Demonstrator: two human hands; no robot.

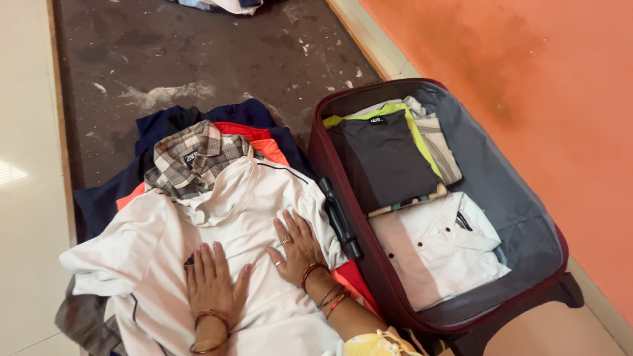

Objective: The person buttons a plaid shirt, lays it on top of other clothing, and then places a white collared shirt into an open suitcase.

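I see my left hand point(211, 280) and right hand point(298, 247) both spread flat, palms pressed on the white shirt point(224, 217). It tops a clothes pile on the floor, just beside the open maroon suitcase point(527, 217).

A small neck label point(377, 120) shows on the dark grey folded shirt point(386, 161) at the far end of the open suitcase point(527, 217); it is a short dark strip with pale marks. A second label point(190, 156), dark and rectangular, sits inside the collar of the checked shirt point(191, 161) in the pile on the floor. A dark tag point(463, 221) lies on the white folded shirt point(442, 250) at the suitcase's near end.
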